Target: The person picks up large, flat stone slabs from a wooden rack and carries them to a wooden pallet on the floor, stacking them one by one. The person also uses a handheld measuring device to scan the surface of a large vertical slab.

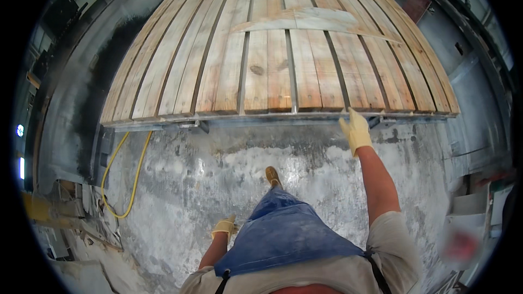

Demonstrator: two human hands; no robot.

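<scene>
My right hand [357,130], in a pale yellow glove, reaches forward with its thumb apart from the fingers. Its fingertips are at the near edge of a wide table topped with wooden planks [267,76]; whether they touch the wood I cannot tell. My left hand [224,227], gloved the same way, hangs low beside my blue apron [294,228], fingers apart and holding nothing. Across the far half of the planks lies a thin, flat piece of pale, brown-veined stone [321,20], curved along its far side and tapering toward both ends.
A yellow hose [132,190] loops from under the table onto the wet, grey-stained floor [185,201] at left. Grey metal structures [463,98] flank the table on both sides. Broken scraps [98,237] lie at the lower left. My shoe [272,175] shows ahead of the apron.
</scene>
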